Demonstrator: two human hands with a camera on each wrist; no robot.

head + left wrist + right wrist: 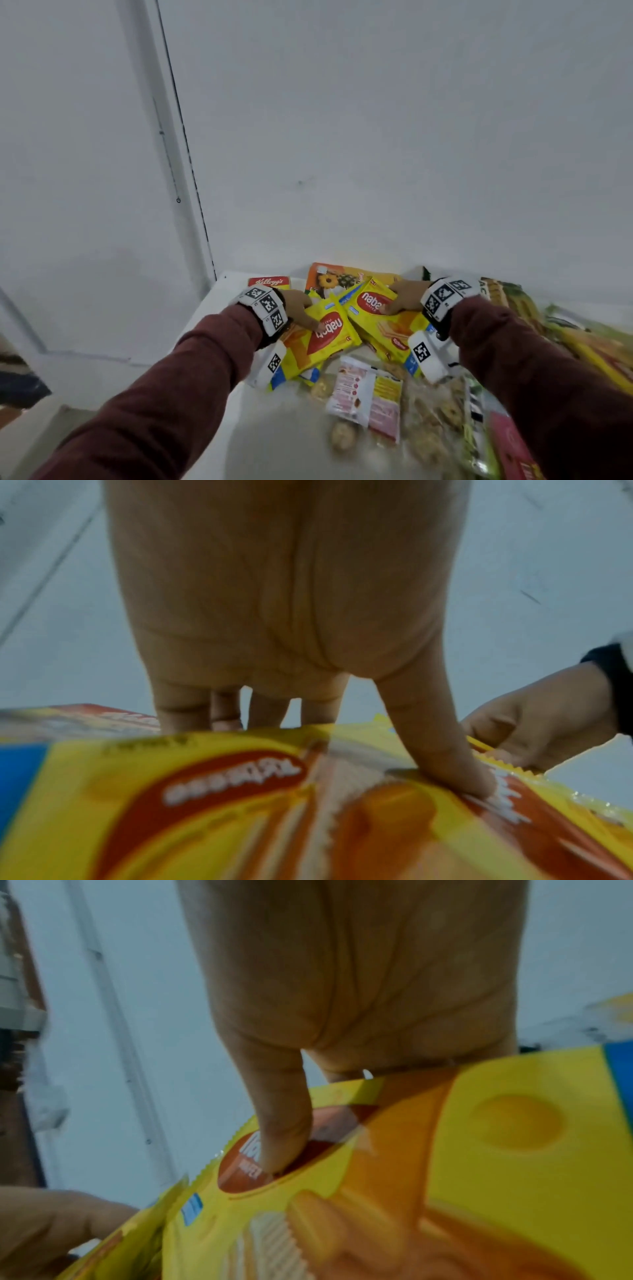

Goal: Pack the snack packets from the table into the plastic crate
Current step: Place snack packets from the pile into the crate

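— On the white table (219, 342), what is each hand doing?

— Both are gripping yellow Nabati wafer packs. The left hand (301, 310) is holding the left wafer pack (317, 337), with its thumb (445, 753) pressing down on the printed face and its fingers (181, 710) curling behind the far edge. The right hand (406, 296) is clamping the right wafer pack (380, 315) the same way, thumb (281, 1123) lying on the red logo oval, the other fingers going out of sight behind the top edge.

— Are the two packs lying apart?

— No, they are meeting at their inner edges, the right one overlapping more yellow packs beneath it. Whether either is lifting clear of the pile, I cannot tell.

— What else is lying around them?

— Behind the left hand a red Kellogg's box (270, 281) is showing, and beside it an orange biscuit pack (330, 279) is lying against the wall. Nearer the person, a pink-and-white packet (352, 390) is resting among clear bags of cookies (428, 431), all rather blurred. Along the right side, long yellow-and-green packs (561, 329) are stretching beside the right sleeve (534, 377).

— And the crate?

— None of the three views is showing it.
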